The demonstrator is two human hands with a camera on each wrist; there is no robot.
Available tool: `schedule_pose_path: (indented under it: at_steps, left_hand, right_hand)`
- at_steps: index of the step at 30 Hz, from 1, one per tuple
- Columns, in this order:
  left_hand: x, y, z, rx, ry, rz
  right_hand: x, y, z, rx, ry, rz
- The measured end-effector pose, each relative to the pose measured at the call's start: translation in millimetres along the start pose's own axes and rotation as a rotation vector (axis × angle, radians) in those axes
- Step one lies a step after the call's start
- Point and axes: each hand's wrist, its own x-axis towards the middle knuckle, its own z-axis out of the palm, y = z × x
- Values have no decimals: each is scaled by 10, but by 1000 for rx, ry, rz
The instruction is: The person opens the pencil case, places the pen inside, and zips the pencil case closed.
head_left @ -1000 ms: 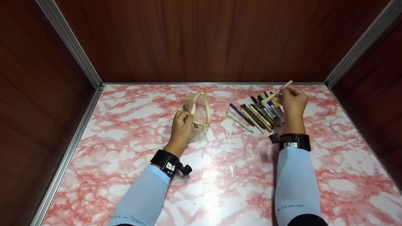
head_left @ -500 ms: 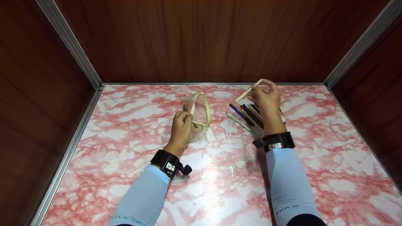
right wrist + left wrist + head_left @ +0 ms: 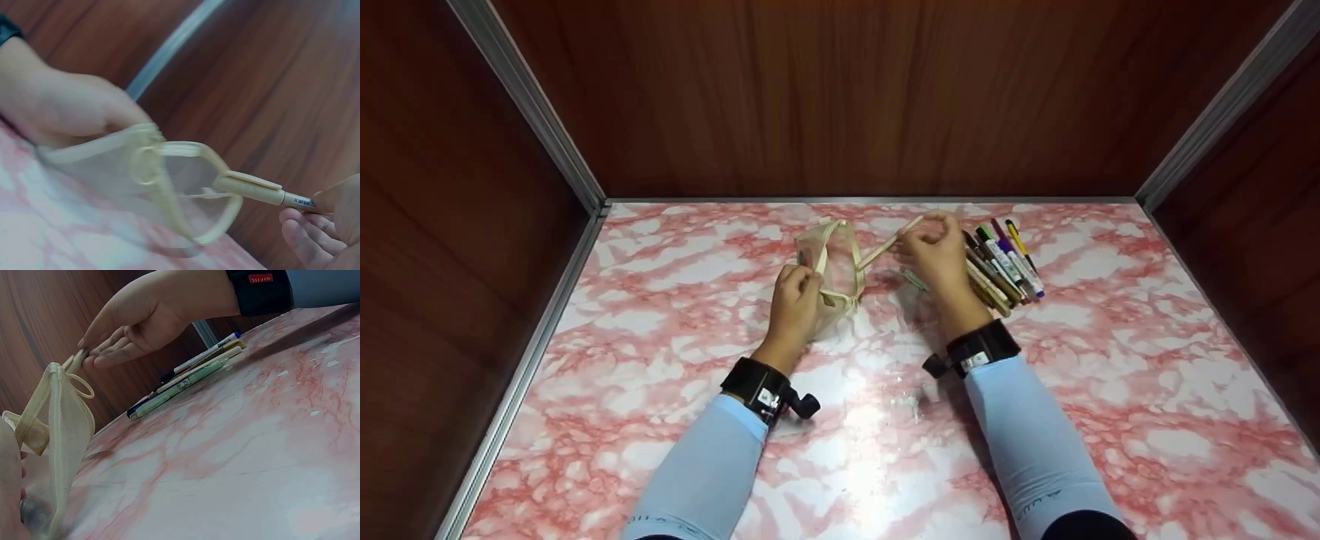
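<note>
My left hand (image 3: 795, 304) grips the near left edge of a see-through mesh pencil pouch (image 3: 812, 241) with a cream zipper. The pouch's mouth stands wide and faces right. Between the thumb and fingers of my right hand (image 3: 939, 251) is a cream pen (image 3: 889, 243), pinched near one end. Its capped end (image 3: 247, 187) reaches the pouch opening in the right wrist view. A cream pull ring (image 3: 145, 166) hangs at the zipper's end. My left fingertips are largely hidden behind the pouch in the wrist views.
Several pens and markers (image 3: 1011, 262) lie in a slanted pile right of my right hand, which partly covers them. A light green pen (image 3: 180, 385) lies at the pile's near side. Wood-grain panels (image 3: 855, 97) enclose the marbled red-and-white table (image 3: 660, 300) at the back and sides.
My right hand has carried the cream pen left from above the pile to the pouch's mouth. The left hand and pouch have stayed nearly still.
</note>
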Motion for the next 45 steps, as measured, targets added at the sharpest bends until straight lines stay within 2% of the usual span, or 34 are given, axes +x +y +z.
schedule_pose_path:
  at_steps: [3, 7, 11, 17, 21, 25, 30, 35, 37, 39, 45]
  left_hand:
    - [5, -10, -2, 6, -12, -5]
    - [-21, 55, -18, 14, -8, 9]
    - [-22, 45, -9, 24, 2, 11]
    - [-36, 60, -30, -23, -9, 26]
    - [-46, 100, -44, -64, -6, 8]
    - [-74, 212, -62, -117, -2, -6]
    - [-115, 388, -97, -134, 1, 0]
    - [-128, 464, -116, -127, -15, -42]
    - [-123, 452, -118, -133, -18, -35]
    - [-113, 408, -114, -149, -17, -20]
    - [-46, 141, -48, -127, 6, -12]
  right_hand:
    - [-43, 68, 64, -71, -37, 5]
    - [-95, 128, 126, -155, -91, 23]
    - [-142, 185, 191, -252, -144, 3]
    - [-203, 254, 269, -292, -224, 41]
    - [-216, 271, 285, -315, -264, 48]
    - [-227, 273, 296, -402, -322, 25]
    - [-245, 268, 326, -406, -416, 70]
    - [-249, 215, 306, -559, -439, -14]
    - [-235, 191, 278, -594, -437, -45]
    - [-212, 166, 241, -574, -435, -40]
    - [-78, 41, 54, -541, -379, -43]
